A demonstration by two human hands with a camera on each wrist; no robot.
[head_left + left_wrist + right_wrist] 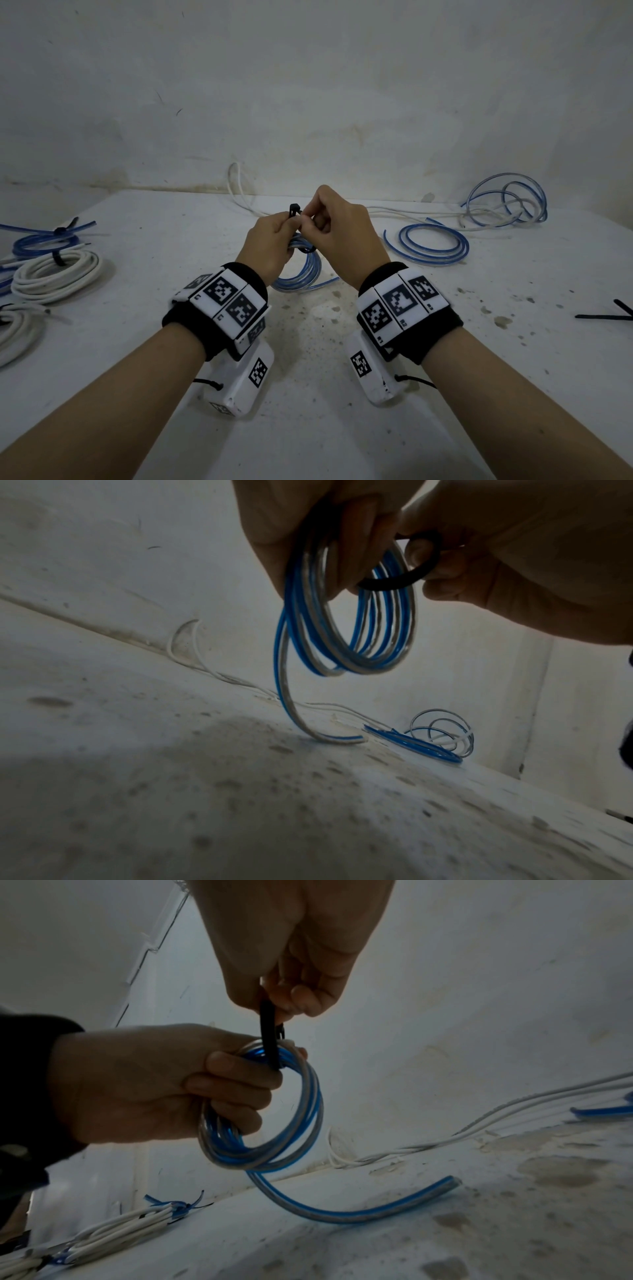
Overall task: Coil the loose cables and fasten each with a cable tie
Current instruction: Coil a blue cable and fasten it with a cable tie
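My left hand grips a small coil of blue and clear cable upright above the white table; the same coil hangs from its curled fingers, with one loose end trailing onto the table. A black cable tie loops around the top of the coil. My right hand pinches the tie's strap just above the coil; the tie's head sticks up between the two hands. In the left wrist view the tie curves round the coil.
Tied white coils and a tied blue coil lie at the left. A loose blue cable, a tangle of blue cable and a loose white cable lie at the back right. Spare black ties rest at the right edge.
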